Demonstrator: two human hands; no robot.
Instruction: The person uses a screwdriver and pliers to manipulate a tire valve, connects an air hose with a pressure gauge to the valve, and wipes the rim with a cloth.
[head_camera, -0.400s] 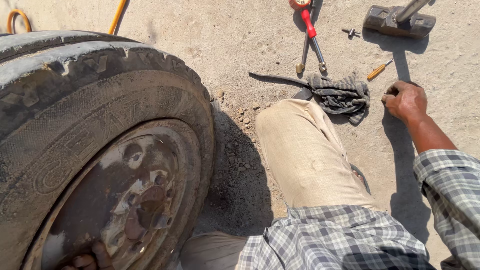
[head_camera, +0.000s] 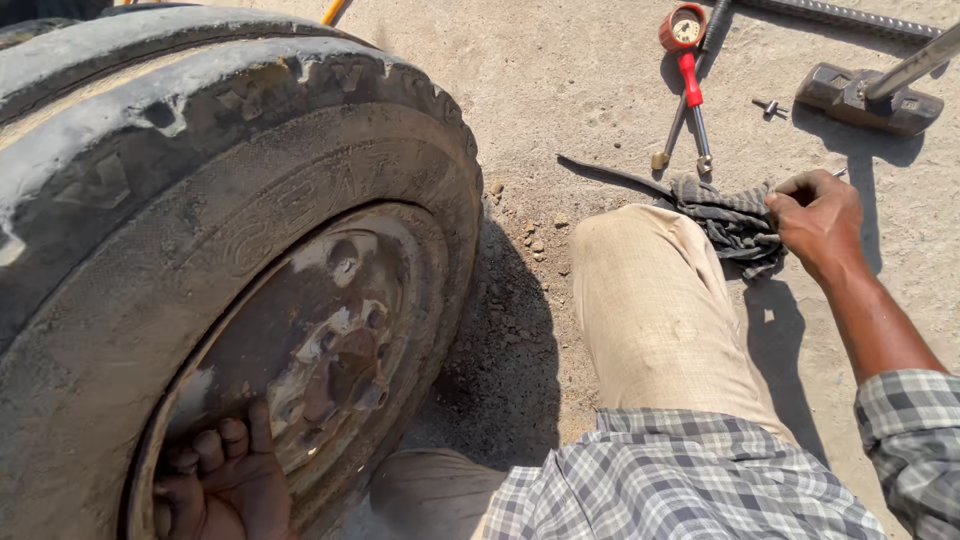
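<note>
Right hand (head_camera: 818, 220) shifted onto checked rag (head_camera: 728, 218), fingers pinching its edge, left hand (head_camera: 225, 480) fingers spread on wheel rim (head_camera: 330, 340)

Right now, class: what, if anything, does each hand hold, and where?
The right hand grips the rag at its right end. The left hand holds nothing, resting on the wheel rim.

Past my bent knee (head_camera: 650, 310) in tan trousers, a red-handled tyre pressure gauge (head_camera: 686, 60) lies on the sandy ground (head_camera: 560, 90), its round dial at the far end and two metal stems pointing toward me. To the right of it sits a small bolt (head_camera: 770, 106), and just beyond that a heavy hammer head (head_camera: 862, 97) with its metal handle running off the frame. An orange hose (head_camera: 333, 11) peeks in at the top edge.
</note>
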